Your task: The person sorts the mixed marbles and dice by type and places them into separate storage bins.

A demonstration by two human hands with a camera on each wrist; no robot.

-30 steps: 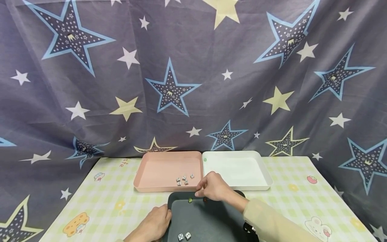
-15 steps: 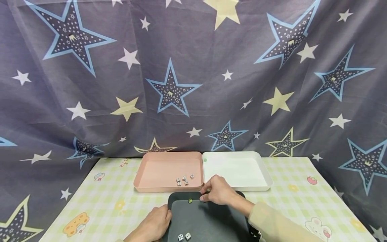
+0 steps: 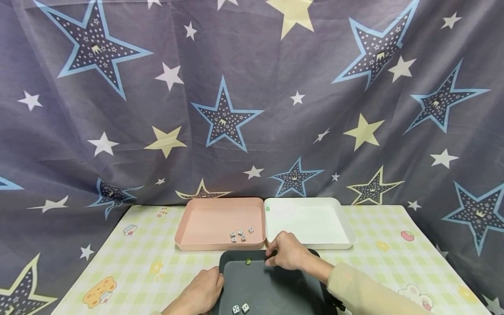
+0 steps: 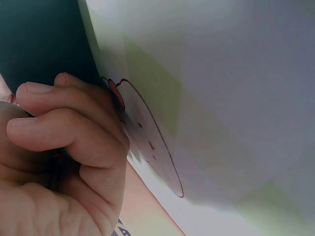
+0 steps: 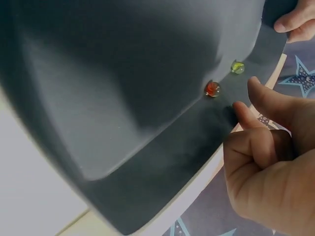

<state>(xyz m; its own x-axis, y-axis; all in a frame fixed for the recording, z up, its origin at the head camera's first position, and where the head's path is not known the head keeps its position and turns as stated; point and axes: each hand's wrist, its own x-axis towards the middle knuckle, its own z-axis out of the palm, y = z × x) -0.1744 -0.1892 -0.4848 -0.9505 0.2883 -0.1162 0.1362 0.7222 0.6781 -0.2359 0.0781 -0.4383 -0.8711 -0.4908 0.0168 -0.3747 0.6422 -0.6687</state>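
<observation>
My left hand [image 3: 201,289] grips the left rim of a dark grey tray [image 3: 271,284]; its curled fingers [image 4: 74,108] show from below in the left wrist view. Over the tray's far edge hovers my right hand [image 3: 286,251], thumb and index finger apart with nothing between them and the other fingers bent. Just off those fingertips an orange-red glass marble [image 5: 213,89] lies in the tray; the hand hides it in the head view. A yellow-green marble [image 5: 237,67] lies beside it toward the left. Two white dice [image 3: 240,309] sit near the tray's front left.
Behind the grey tray stand a pink tray [image 3: 204,218], with several small dice [image 3: 242,236] in it, and a white tray [image 3: 311,218]. A small green mark [image 3: 267,208] shows at the white tray's back left corner. A star-patterned curtain [image 3: 252,109] hangs behind the table.
My right hand has moved slightly right and down along the far edge of the grey tray, covering the orange-red marble in the head view. The left hand stays put.
</observation>
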